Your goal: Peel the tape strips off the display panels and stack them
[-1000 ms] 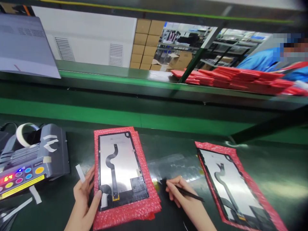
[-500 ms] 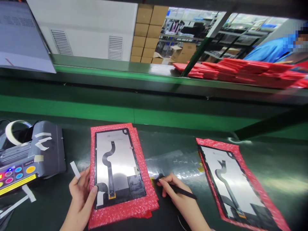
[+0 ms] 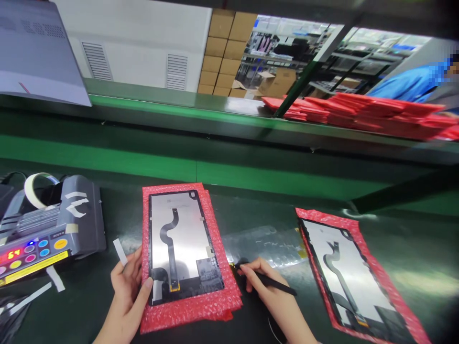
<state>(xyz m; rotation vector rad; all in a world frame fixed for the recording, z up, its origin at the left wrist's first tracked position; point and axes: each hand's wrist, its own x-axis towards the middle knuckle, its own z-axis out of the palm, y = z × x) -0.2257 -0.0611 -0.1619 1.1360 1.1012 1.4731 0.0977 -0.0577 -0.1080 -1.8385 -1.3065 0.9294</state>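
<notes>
My left hand (image 3: pixel 127 286) grips the lower left edge of a tablet screen (image 3: pixel 190 239) and its red bubble wrap (image 3: pixel 193 310), thumb on top. A white tape strip (image 3: pixel 120 252) sticks up at its fingers. The screen lies back side up, with a dark curved flex cable (image 3: pixel 172 248) along it. In my right hand (image 3: pixel 267 286) are black tweezers (image 3: pixel 276 284), held like a pen. Their tip is by a bit of yellow tape (image 3: pixel 234 268) on a clear plastic film (image 3: pixel 265 246), beside the wrap's right edge.
A second tablet screen (image 3: pixel 355 272) lies on red bubble wrap at the right. At the left stands a grey tape dispenser (image 3: pixel 82 220), tape strips on it and near it. Red pouches (image 3: pixel 358 112) are stacked on the green shelf (image 3: pixel 161 98); a person in blue (image 3: pixel 409 81) is behind.
The whole view has shifted slightly, so the hands and screen sit a little further right. My grip on the screen and the tweezers looks the same.
</notes>
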